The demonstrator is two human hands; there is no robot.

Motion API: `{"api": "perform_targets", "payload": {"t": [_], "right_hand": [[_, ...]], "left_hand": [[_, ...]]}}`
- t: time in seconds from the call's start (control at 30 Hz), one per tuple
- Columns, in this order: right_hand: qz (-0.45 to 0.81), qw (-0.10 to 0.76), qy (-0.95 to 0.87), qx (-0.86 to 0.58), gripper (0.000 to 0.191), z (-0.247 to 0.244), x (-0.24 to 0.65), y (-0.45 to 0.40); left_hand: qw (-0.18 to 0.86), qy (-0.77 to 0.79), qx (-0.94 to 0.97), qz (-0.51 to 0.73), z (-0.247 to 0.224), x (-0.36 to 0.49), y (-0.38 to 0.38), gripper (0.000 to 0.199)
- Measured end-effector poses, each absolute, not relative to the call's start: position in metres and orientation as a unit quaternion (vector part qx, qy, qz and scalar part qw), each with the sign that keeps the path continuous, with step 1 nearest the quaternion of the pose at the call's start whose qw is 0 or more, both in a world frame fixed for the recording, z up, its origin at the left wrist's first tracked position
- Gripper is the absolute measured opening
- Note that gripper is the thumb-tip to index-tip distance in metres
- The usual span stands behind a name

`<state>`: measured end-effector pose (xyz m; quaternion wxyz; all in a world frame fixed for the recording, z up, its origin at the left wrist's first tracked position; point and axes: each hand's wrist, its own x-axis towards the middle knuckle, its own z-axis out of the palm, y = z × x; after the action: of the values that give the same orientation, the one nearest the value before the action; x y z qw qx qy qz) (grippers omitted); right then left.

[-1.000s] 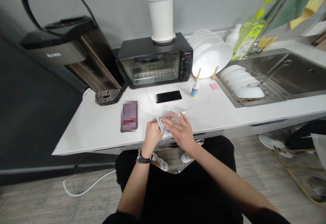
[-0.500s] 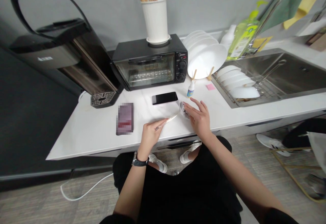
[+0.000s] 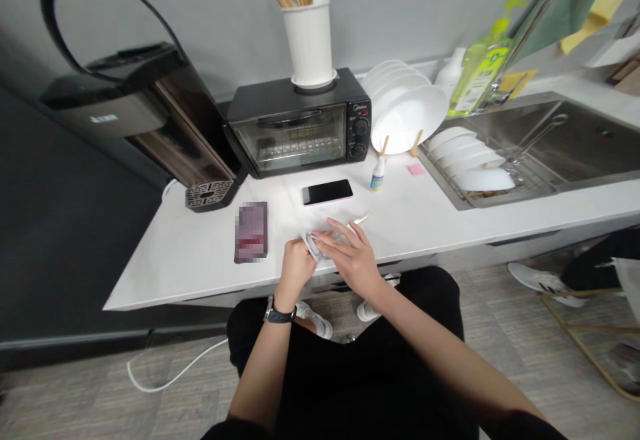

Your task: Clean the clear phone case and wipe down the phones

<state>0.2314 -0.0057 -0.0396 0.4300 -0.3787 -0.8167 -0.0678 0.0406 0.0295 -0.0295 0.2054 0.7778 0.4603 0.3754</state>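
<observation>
My left hand (image 3: pixel 297 264), with a black-strapped watch on the wrist, is closed near the counter's front edge. It holds a thin, pale item (image 3: pixel 361 219) whose far end points up and to the right; its kind is unclear. My right hand (image 3: pixel 354 259) lies over the middle of that item, fingers partly bent, pressing a crumpled greyish-white cloth (image 3: pixel 312 247) against it close to my left fist. Beyond the hands a black-screened phone (image 3: pixel 327 192) lies flat. A small white bottle with a blue label (image 3: pixel 377 175) stands upright to its right.
A purple pouch-like object, blurred out, (image 3: pixel 251 232) lies left of my hands. Behind stand a black dispenser (image 3: pixel 175 113), a toaster oven (image 3: pixel 300 135) carrying a utensil holder (image 3: pixel 310 43), and racked plates (image 3: pixel 407 117). A pink sticky note (image 3: pixel 416 169) lies near the sink (image 3: pixel 590 147) with bowls.
My right hand has moved left and toward me with the cloth, from the item's far end to beside my left hand. My left hand keeps hold of the thin item.
</observation>
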Motion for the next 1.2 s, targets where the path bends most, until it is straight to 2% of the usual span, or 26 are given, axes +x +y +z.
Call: {"api": "perform_targets", "payload": {"t": [0.2, 0.4, 0.6, 0.8, 1.0, 1.2], "right_hand": [[-0.125, 0.443, -0.787, -0.41, 0.051, -0.041, 0.286, 0.015], [-0.103, 0.441, -0.763, -0.462, 0.05, -0.035, 0.327, 0.034], [-0.112, 0.447, -0.753, -0.47, 0.052, -0.038, 0.288, 0.025], [-0.098, 0.437, -0.807, -0.384, 0.051, -0.038, 0.233, -0.003], [-0.033, 0.405, -0.837, -0.366, 0.052, -0.032, 0.246, -0.005], [-0.098, 0.403, -0.832, -0.367, 0.047, -0.037, 0.279, 0.006]], "left_hand": [[0.23, 0.442, 0.77, 0.399, -0.03, 0.04, 0.026, 0.032], [0.241, 0.432, 0.76, 0.423, -0.034, 0.041, 0.025, 0.03], [0.232, 0.445, 0.755, 0.423, -0.036, 0.043, 0.026, 0.028], [0.206, 0.467, 0.767, 0.389, -0.031, 0.041, 0.028, 0.035], [0.228, 0.45, 0.779, 0.372, -0.024, 0.039, 0.027, 0.038], [0.227, 0.476, 0.775, 0.349, -0.023, 0.035, 0.027, 0.036]]}}
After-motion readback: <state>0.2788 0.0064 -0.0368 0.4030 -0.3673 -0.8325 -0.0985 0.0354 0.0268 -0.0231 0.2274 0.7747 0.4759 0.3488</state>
